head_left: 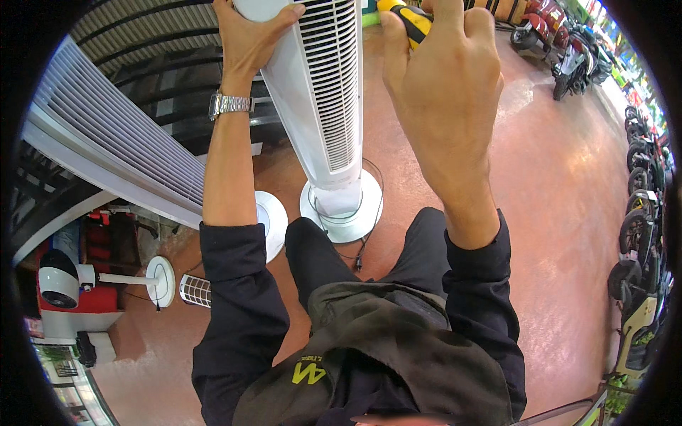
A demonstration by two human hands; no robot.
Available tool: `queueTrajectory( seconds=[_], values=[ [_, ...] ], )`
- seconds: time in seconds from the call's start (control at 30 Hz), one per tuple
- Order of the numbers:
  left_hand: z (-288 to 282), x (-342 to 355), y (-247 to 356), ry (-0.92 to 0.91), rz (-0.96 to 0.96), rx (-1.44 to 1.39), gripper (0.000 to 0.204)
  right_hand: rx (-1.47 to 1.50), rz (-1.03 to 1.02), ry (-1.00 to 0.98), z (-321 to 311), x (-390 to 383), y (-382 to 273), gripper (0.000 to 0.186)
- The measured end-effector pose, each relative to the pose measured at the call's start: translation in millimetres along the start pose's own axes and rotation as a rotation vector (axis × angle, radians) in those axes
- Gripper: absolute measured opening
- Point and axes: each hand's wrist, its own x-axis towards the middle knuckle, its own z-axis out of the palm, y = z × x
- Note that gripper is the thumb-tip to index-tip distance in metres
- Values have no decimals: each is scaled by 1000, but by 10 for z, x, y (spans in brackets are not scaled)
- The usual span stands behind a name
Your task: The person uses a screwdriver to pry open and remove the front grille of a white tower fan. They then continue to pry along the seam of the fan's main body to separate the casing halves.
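Observation:
A white tower fan (295,92) with a slatted grille stands upright before me on a round white base (359,220). My left hand (249,39) is wrapped round the upper left side of the fan, its thumb lying across the front edge near the grille. To the right of the fan, my right hand (451,92) is closed round a screwdriver (414,23) with a yellow and black handle. The screwdriver's tip is out of sight, so I cannot tell whether it touches the fan. A power cord with its plug (358,265) lies by the base.
Left of my arm leans a large slatted grey panel (128,135). A white round base (271,220) sits beside the fan's own. Farther left are a small pedestal fan (60,280) and a grid-fronted item (195,290). Motorbikes (568,53) and several wheels (636,231) line the right.

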Motion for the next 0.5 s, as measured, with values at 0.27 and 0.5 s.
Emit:
queueTrajectory(
  seconds=[0.27, 0.5],
  values=[
    [-160, 224, -128, -105, -107, 44, 134, -4, -123, -133, -169, 10, 63, 25],
    [-434, 2235, 984, 187, 252, 201, 118, 0, -97, -238, -166, 66, -91, 20]
  ],
)
